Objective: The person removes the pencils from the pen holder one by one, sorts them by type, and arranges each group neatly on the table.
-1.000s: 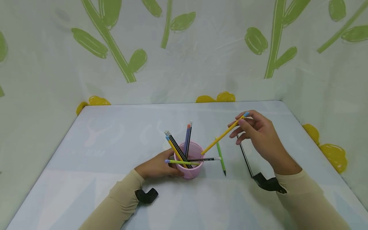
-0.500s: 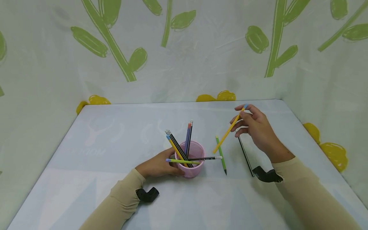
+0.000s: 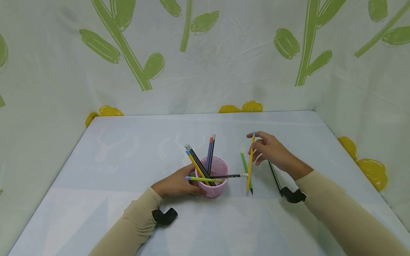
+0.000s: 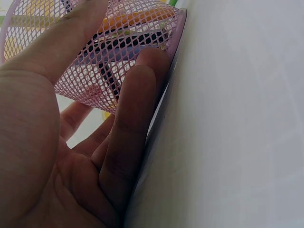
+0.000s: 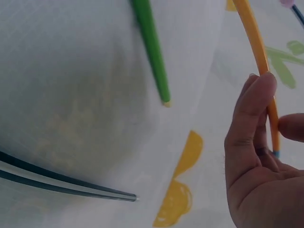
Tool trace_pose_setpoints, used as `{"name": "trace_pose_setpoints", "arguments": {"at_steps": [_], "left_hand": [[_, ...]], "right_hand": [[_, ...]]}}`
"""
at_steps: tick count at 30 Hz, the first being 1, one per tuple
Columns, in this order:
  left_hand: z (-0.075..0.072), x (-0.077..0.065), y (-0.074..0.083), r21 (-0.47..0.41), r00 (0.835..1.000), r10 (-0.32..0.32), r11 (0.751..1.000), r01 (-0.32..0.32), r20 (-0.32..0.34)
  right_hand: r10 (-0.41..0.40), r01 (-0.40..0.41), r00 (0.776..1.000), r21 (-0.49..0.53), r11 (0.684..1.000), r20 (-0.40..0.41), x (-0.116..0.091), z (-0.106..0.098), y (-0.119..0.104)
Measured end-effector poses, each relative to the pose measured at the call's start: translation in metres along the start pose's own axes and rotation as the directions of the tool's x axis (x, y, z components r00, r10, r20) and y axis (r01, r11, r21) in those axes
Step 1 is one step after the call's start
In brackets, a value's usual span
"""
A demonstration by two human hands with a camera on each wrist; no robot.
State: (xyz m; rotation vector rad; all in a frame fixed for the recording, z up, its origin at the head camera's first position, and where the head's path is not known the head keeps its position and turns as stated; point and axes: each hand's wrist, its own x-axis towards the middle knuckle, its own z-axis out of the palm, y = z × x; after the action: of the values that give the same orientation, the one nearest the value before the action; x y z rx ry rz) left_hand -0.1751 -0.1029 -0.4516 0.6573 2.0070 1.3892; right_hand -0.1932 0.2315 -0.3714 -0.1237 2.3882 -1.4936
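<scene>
Shifted leftward, yellow pencil (image 3: 250, 165) juts from right grip (image 3: 273, 153).

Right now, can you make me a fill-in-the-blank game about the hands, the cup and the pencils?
The left hand grips a mesh cup coloured ____.
In the head view, the right hand pinches a yellow pencil whose upper end is ____.
The green pencil lies on the table, nearer to the ____ hand.

Missing words: pink; blue; right.
</scene>
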Motion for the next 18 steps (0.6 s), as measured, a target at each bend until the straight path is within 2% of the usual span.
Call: {"name": "trace_pose_setpoints", "arguments": {"at_steps": [9,18], "left_hand": [[0.0,-0.001,0.0,0.001,1.0,-0.007,1.0,0.007,-0.007],[0.0,-0.002,0.002,0.02,1.0,-0.005,1.0,0.005,-0.018]], "right_hand": [[0.133,-0.119,0.989,-0.188,0.975,0.064,0.013,0.007,0.022],[0.15,-0.127,0.987,-0.279,0.952,0.065,0.022,0.014,0.03]]}}
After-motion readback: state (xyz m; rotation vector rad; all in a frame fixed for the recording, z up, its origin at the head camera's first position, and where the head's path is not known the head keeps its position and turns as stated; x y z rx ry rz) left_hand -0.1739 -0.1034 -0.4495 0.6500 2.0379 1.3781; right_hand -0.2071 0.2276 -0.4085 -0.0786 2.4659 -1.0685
